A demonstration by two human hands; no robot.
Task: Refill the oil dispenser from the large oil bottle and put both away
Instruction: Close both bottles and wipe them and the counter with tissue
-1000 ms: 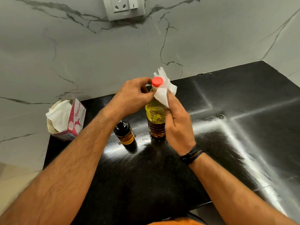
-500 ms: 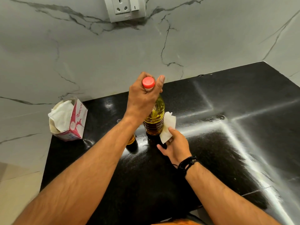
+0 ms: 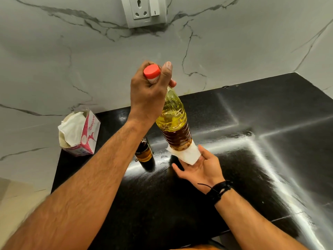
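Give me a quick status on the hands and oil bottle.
Left hand grips large oil bottle neck, lifted. Right hand presses tissue under base. Oil dispenser behind forearm.

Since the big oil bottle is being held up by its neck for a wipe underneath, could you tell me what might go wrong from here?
1. The left hand grips the large oil bottle only around its neck, below the red cap; if oily, it could slip and drop onto the black counter.
2. The tilted bottle hangs close to the small dispenser and might knock it over.
3. The tissue lies loose on the right hand and may fall.
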